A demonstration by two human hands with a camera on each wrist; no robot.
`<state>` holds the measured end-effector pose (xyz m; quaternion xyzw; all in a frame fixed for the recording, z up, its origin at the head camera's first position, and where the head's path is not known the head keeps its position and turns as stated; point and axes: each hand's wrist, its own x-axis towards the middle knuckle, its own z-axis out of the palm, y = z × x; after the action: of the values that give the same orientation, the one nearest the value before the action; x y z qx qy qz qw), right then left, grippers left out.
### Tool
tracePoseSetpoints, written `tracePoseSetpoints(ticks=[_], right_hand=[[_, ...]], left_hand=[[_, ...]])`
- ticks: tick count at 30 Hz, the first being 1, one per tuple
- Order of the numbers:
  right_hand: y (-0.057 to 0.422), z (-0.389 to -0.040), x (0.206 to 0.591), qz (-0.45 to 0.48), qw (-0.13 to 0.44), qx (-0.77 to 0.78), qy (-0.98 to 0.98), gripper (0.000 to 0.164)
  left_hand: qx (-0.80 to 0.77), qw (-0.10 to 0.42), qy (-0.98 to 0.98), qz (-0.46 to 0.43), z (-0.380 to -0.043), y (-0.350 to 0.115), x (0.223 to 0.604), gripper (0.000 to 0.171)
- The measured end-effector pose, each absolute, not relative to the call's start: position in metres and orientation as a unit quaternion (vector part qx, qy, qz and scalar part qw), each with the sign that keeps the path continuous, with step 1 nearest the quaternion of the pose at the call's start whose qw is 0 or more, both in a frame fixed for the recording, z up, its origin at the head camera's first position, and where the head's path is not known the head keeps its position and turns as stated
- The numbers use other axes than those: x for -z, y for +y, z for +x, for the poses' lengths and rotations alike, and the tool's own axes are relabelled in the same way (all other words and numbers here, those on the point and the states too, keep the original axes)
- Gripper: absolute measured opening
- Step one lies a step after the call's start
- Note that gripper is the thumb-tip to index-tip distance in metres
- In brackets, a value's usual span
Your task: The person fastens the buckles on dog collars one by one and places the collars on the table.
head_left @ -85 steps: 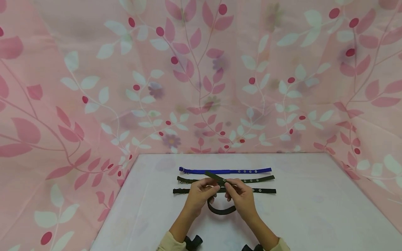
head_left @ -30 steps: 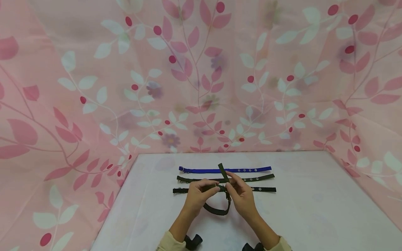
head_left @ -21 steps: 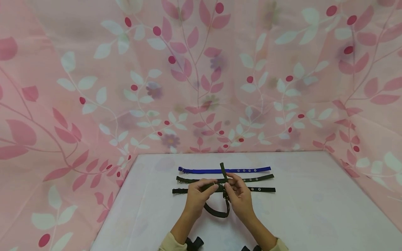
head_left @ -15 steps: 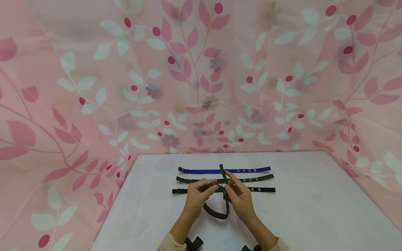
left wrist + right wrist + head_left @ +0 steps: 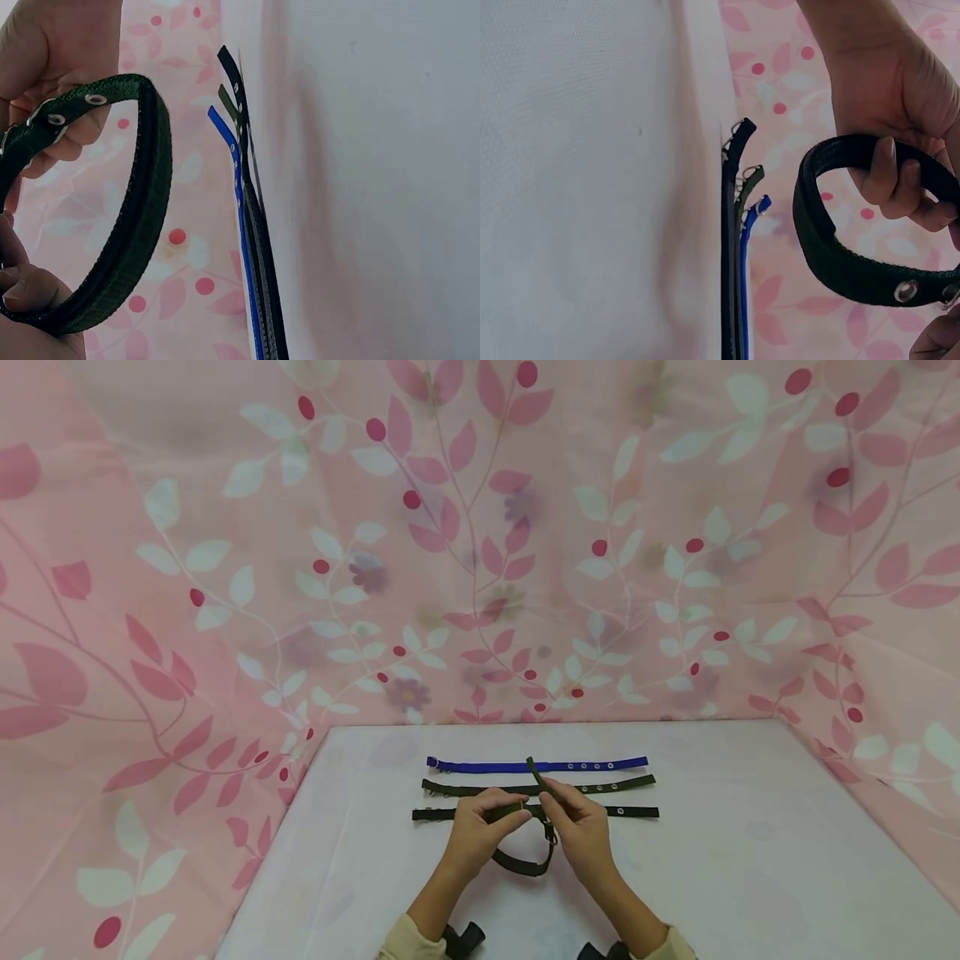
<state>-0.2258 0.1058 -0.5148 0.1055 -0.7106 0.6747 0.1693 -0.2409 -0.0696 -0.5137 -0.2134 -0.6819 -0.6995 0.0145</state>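
A dark green webbing collar [image 5: 525, 867] is bent into a loop between my two hands in the head view. My left hand [image 5: 478, 837] pinches it between thumb and fingers at the left. From the right, my right hand [image 5: 582, 837] pinches the strap near its free end, which sticks up past the fingertips. The buckle [image 5: 551, 834] hangs just below the right fingers. In the left wrist view the collar [image 5: 154, 202] shows metal eyelets near the right hand [image 5: 71, 52]. The right wrist view has the collar [image 5: 814, 240] with the left hand [image 5: 889, 97] above, fingers curled at it.
Three straight collars lie in rows beyond the hands on the white table [image 5: 750, 860]: a blue one [image 5: 495, 768] farthest, a green one [image 5: 630, 783], and a black one [image 5: 633, 812] nearest, partly behind the hands. Pink leaf-patterned cloth [image 5: 480, 568] hangs around the table.
The held collar's lower strap hung open on the right; it now rises to the right hand as a closed loop. Its free end has swung from pointing up-left to nearly upright.
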Motion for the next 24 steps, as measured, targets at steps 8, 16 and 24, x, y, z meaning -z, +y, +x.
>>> tracePoseSetpoints(ticks=[8,16,24], right_hand=[[0.107,-0.225,0.51,0.072,0.135,-0.726,-0.67,0.028],[0.115,-0.226,0.5,0.127,0.066,-0.746,-0.65,0.028],[0.125,-0.229,0.496,0.159,0.076,-0.678,-0.714,0.018]], left_hand=[[0.684,0.021,-0.695,-0.22,-0.241,-0.069,0.516,0.022],[0.662,0.06,-0.711,-0.232,-0.242,-0.07,0.515,0.021],[0.63,0.098,-0.733,-0.238,-0.241,-0.072,0.513,0.018]])
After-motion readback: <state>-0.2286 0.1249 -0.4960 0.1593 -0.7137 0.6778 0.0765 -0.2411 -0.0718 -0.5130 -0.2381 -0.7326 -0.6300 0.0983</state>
